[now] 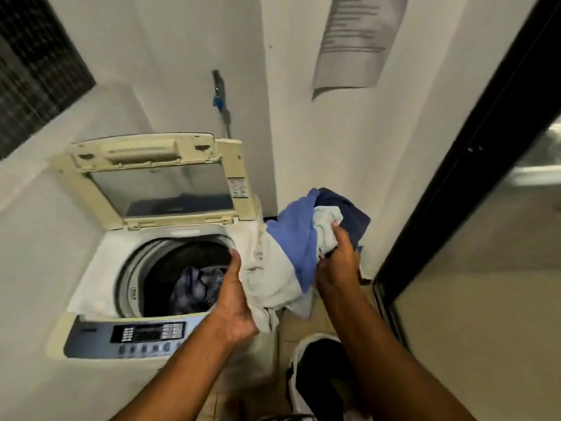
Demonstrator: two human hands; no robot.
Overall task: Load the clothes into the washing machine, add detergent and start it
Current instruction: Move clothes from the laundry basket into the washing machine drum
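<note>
A cramped laundry nook, in a home or shared building. A yellowed top-loading washing machine [100, 278] fills the 9 o'clock side, its lid [158, 153] raised against plain white walls [303, 117]. A water tap [217, 86] is mounted at 12 o'clock, a printed notice [355, 41] hangs at 1 o'clock, and a dark-framed glass door [473, 153] stands at 3 o'clock.

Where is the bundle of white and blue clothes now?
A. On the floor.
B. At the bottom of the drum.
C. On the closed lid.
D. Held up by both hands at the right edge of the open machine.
D: the left hand and the right hand both grip the bundle of clothes, raised beside the washing machine, whose lid stands open.
</note>
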